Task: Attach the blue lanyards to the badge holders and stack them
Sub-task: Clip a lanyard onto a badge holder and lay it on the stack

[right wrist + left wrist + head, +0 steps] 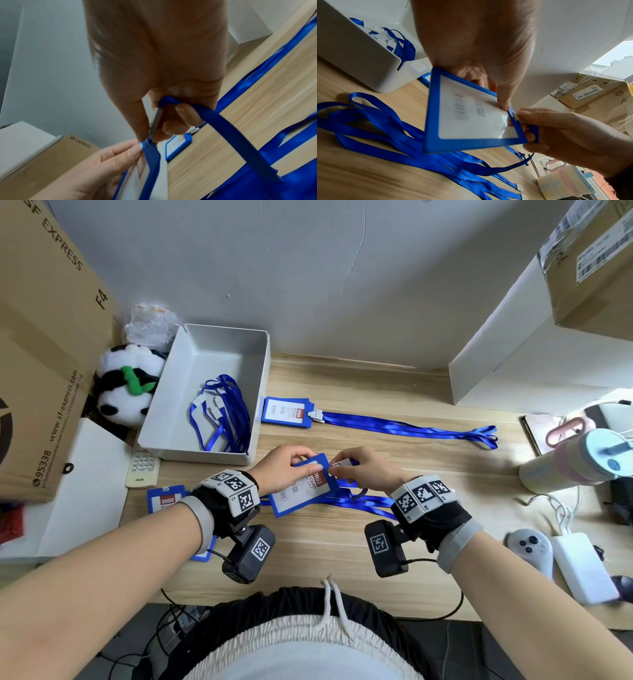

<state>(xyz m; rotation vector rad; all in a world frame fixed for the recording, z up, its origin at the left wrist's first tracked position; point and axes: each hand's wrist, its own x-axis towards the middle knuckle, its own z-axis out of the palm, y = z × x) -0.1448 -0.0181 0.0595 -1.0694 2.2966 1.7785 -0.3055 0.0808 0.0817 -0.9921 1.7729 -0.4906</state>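
- Above the wooden desk (342, 542), head view: my left hand (281, 470) grips a blue badge holder (303, 491); my right hand (363, 470) pinches the lanyard clip (340, 463) at its top edge.
- Left wrist: thumb on the holder's slot (511, 115).
- Right wrist: blue lanyard (231, 135) trails from my curled fingers (185, 112).

1. a big cardboard box (44, 344) printed "sf express" leans at the far left of the wooden desk (342, 549).
2. a plush panda (128, 386) with a green leaf sits wedged between that box and the grey tray (219, 340).
3. a crumpled clear plastic bag (150, 325) lies behind the panda.
4. a beige remote (143, 467) (marked "aux") lies just in front of the tray's near left corner.
5. on the right stand a pastel lidded tumbler (575, 460), a phone (537, 429), a white game controller (531, 546) and a white power brick (582, 566).
6. another taped cardboard box (589, 258) sits up at the top right.
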